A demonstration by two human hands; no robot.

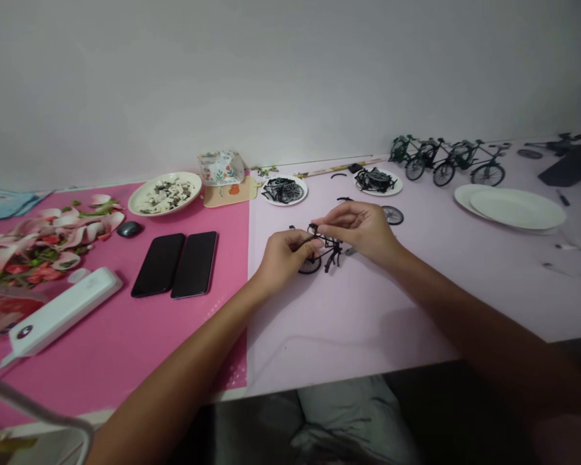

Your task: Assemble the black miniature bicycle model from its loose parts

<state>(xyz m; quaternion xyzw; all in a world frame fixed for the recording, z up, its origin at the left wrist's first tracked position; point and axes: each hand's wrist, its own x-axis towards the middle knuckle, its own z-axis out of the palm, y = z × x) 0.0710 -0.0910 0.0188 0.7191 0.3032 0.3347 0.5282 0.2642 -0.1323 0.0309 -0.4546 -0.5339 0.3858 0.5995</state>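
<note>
Between my hands is a small black model bicycle [332,245], partly built, with one wheel [310,265] showing below my left fingers. My left hand [285,258] is closed around its frame at the left. The fingers of my right hand [363,229] pinch a small dark part at the top of the bicycle, perhaps the saddle; my fingertips partly cover it. A loose wheel [393,215] lies just behind my right hand. Farther back, one plate [304,197] holds wheels and another plate [397,187] holds dark bicycle parts.
Several assembled model bicycles [487,173] stand along the wall at the back right, near stacked white plates [518,208]. To the left are two phones [193,265], a white power strip [70,313], a bowl [196,184], a mouse [130,228] and a pile of artificial petals [68,232].
</note>
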